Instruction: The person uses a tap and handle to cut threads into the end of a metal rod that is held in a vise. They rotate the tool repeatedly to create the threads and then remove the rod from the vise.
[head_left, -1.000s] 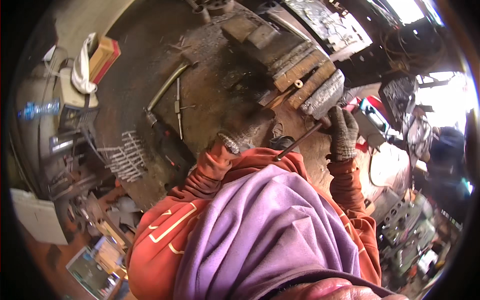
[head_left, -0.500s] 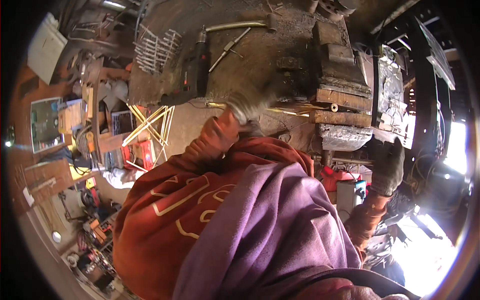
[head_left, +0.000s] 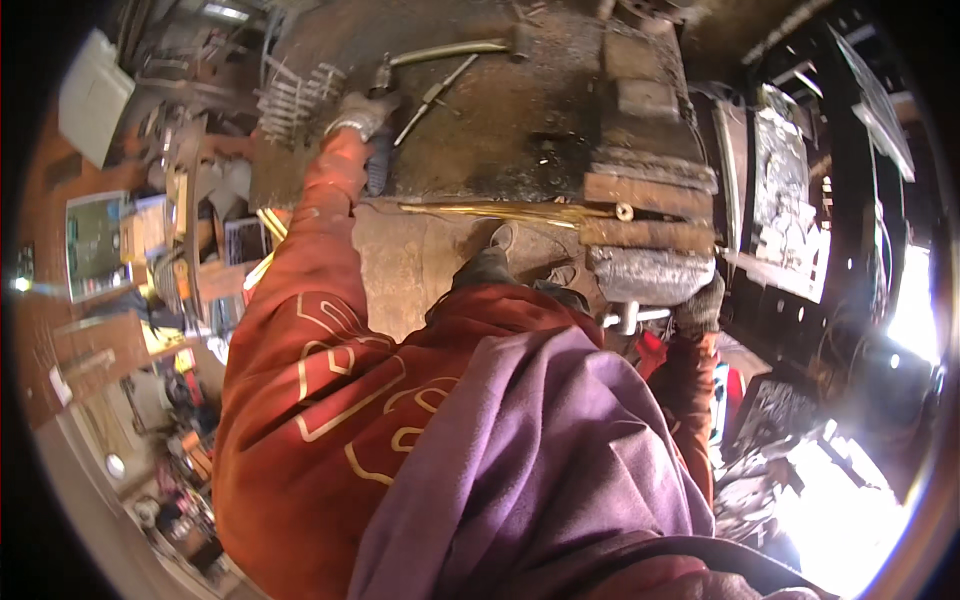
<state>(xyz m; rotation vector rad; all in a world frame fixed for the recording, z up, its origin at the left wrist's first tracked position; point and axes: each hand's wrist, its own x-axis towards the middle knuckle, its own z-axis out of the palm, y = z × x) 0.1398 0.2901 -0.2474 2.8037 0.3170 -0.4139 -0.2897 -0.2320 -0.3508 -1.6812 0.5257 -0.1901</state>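
My left hand (head_left: 360, 115), in a pale glove, reaches forward over the bench (head_left: 480, 130) and closes over the body of a dark power drill (head_left: 378, 165). The drill lies on the bench with its chuck pointing away from me; glove and sleeve hide part of it. My gloved right hand (head_left: 700, 305) is low beside the front of a heavy bench vise (head_left: 655, 275), its fingers hidden. Two wooden boards (head_left: 648, 233) line the vise's jaws, with a small round tube end (head_left: 624, 211) between them. A metal cross handle (head_left: 630, 317) sticks out below the vise.
Right of the drill lie a hammer (head_left: 450, 50) and a thin tap-wrench-like tool (head_left: 435, 100). A rack of metal spikes (head_left: 295, 100) stands to its left. Long yellowish rods (head_left: 520, 212) run along the bench's near edge to the vise. Cluttered shelves line the left.
My left hand has moved from near my chest forward and left onto the drill. The right hand has come inward to the vise's front. The view has shifted slightly.
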